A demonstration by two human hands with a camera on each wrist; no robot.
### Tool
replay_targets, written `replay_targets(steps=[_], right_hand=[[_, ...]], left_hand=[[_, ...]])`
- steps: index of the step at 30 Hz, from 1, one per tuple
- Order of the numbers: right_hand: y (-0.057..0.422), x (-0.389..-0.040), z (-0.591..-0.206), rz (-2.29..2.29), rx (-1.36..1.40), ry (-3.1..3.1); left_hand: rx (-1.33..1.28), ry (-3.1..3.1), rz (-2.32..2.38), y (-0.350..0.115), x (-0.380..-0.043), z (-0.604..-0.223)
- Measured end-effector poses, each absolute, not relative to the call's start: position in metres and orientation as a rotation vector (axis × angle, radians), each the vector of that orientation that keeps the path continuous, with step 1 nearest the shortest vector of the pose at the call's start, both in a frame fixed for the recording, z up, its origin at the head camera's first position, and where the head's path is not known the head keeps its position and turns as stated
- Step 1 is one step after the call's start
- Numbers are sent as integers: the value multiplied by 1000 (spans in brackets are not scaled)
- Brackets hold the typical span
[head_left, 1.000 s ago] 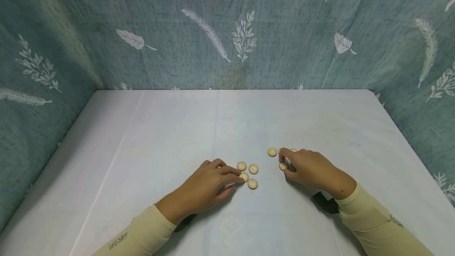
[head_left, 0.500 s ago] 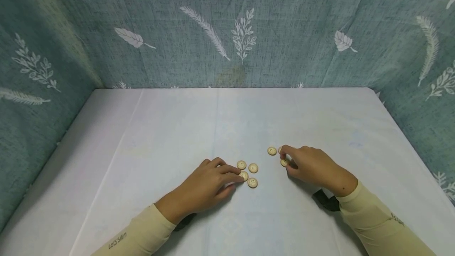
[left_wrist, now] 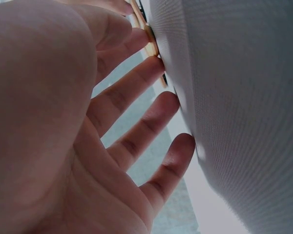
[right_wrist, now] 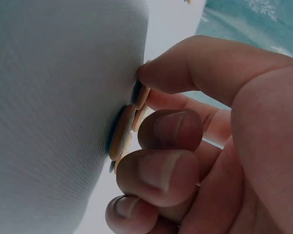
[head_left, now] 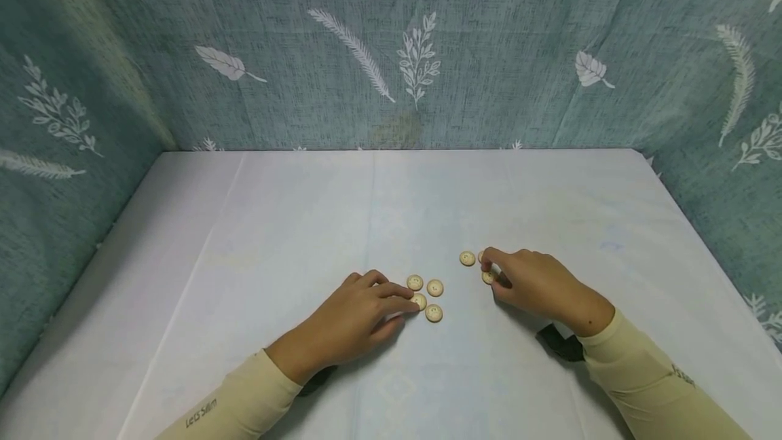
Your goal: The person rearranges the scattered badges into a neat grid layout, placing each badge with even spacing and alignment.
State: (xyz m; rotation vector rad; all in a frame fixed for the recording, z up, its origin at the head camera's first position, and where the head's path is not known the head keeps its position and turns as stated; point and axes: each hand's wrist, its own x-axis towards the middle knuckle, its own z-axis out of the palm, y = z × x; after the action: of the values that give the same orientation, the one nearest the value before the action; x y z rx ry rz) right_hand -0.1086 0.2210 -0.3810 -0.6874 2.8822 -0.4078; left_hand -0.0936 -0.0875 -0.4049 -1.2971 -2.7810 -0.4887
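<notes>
In the head view my left hand rests on the table with fingers stretched out, its index and middle fingertips on a round wooden button. Its fingers spread along the cloth in the left wrist view. Three more buttons lie close by: one at the far side, one to the right and a nearer button. My right hand pinches a button between thumb and index finger, low at the cloth. Its other fingers are curled, and a thicker-looking button edge shows beside them.
A pale button lies left of my right fingertips, and another button is partly hidden by the index finger. White cloth covers the table. Green leaf-patterned fabric stands around its back and sides.
My right hand has slid its button slightly away from me and to the right, then almost stopped. A button glimpsed behind that hand is now covered. The left hand has kept its place.
</notes>
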Motion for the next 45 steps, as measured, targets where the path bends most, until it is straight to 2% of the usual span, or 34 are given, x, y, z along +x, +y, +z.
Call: replay_targets(steps=[25,45], right_hand=[[220,-109,-377,-416,-674,2866],[198,-95,-369,-385,-891,3000]], left_hand=[[-1306,-2775,-489,-89,-94,-404],[-1297,-2779,-488,-88,-94,-404]])
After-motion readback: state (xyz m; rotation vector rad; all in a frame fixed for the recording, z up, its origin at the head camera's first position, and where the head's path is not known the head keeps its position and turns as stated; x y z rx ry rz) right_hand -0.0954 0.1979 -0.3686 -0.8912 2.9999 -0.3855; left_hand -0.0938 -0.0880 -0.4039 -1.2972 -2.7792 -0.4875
